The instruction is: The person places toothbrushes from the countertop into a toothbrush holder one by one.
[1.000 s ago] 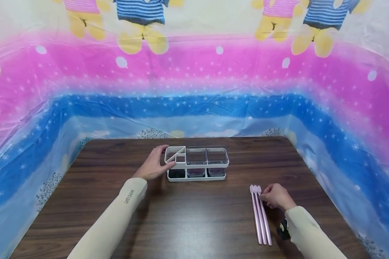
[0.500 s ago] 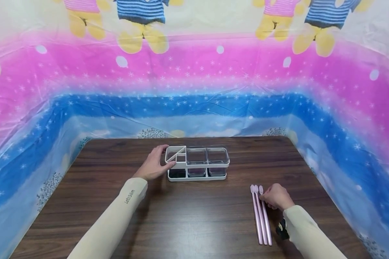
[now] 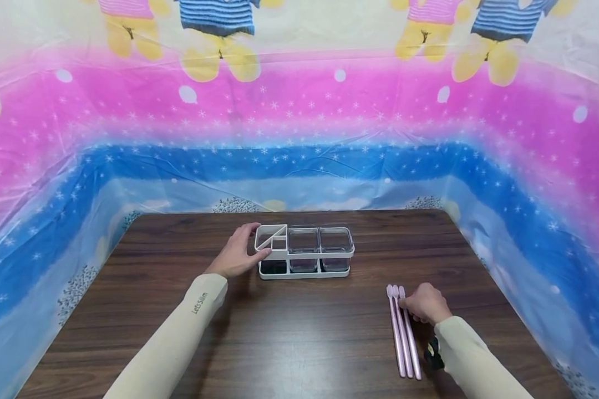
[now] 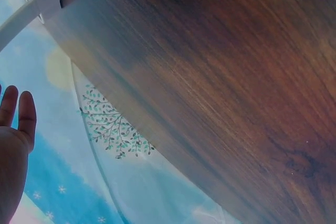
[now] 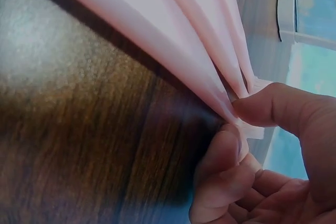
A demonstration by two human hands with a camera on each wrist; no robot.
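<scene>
Pale pink and slim, three toothbrushes [image 3: 403, 331] lie side by side on the near right of the dark wood-grain worktop [image 3: 299, 343], their heads pointing to the far side and their handles running back toward the person. The right hand [image 3: 426, 303] rests just to their right, its fingers [image 5: 223, 153] curled in so that thumb and fingertips pinch the outermost toothbrush close below its head; the right wrist view shows the three pink handles [image 5: 173, 35] fanning away from that pinch, with the brush still low against the wood. Well apart from them, toward the far middle of the worktop, stands a white holder [image 3: 303, 251] with a long frame, a divided section at its left end and two clear square cups [image 3: 320, 241] set in a row to the right of it. The left hand [image 3: 238, 254] is at the holder's left end, thumb laid over the near rim and the fingers wrapped round the far corner, gripping the frame. In the left wrist view only the edge of the palm and two straight fingertips [image 4: 13, 129] show at the left, beside a white strip of the holder [image 4: 31, 11] at the top corner, so that view alone does not tell the grip. Both forearms wear light cream sleeves [image 3: 179, 332]. A plastic sheet [image 3: 299, 111] printed with pink and blue bands, stars and cartoon bears walls in the worktop on the left, far and right sides.
</scene>
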